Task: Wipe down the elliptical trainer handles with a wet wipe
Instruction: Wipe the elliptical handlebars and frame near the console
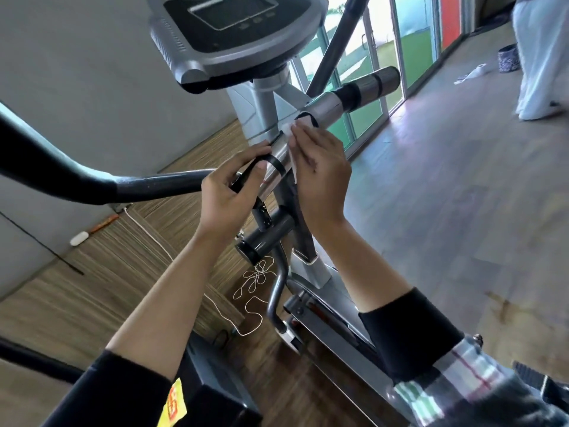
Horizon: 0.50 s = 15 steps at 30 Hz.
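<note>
The elliptical's fixed silver handle [275, 161] runs below the console [234, 35]. My left hand [234, 189] grips its black near end, fingers curled round it. My right hand [320, 177] lies flat over a white wet wipe [292, 155] and presses it against the silver section of the handle. The wipe shows only at the fingertips and under the palm's edge. The matching right-side handle [363, 90] with its silver and black grip sticks out beyond my right hand.
A long black moving arm [92, 183] crosses at the left, and another [335, 41] rises at the back. A white cord [255, 282] lies coiled on the wood floor. A person in white [542, 57] stands far right near glass doors [385, 57].
</note>
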Each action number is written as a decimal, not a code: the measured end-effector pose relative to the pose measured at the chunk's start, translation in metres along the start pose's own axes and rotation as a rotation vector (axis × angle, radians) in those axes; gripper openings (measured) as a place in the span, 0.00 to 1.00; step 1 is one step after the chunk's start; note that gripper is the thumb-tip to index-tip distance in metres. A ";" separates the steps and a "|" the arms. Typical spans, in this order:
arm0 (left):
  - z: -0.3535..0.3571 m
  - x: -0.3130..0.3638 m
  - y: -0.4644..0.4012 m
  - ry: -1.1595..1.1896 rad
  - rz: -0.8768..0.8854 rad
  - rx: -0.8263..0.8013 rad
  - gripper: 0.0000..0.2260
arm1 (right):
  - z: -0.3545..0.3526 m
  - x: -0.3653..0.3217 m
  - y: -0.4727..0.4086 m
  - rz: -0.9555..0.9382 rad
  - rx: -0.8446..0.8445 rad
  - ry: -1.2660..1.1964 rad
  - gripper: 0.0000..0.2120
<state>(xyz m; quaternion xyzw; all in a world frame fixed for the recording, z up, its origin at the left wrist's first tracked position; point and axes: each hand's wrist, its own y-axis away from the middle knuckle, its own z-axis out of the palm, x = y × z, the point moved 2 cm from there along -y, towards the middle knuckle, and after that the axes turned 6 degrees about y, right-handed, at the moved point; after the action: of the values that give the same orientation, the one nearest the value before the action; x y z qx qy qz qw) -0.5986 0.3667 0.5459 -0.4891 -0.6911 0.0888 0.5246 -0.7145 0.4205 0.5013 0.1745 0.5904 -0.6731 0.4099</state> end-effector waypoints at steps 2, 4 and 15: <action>-0.001 0.001 0.002 0.014 -0.022 0.020 0.10 | -0.003 0.001 0.011 -0.003 -0.005 0.031 0.13; -0.003 0.001 0.003 0.029 -0.046 0.022 0.10 | -0.005 0.000 0.014 0.003 -0.025 0.046 0.13; -0.011 0.013 0.007 0.060 -0.153 0.019 0.11 | -0.010 -0.027 0.008 0.096 -0.214 0.122 0.14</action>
<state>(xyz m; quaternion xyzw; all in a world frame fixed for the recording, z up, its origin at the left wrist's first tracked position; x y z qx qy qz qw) -0.5857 0.3758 0.5547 -0.4325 -0.7095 0.0403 0.5549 -0.6949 0.4391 0.5134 0.1984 0.6736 -0.5739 0.4213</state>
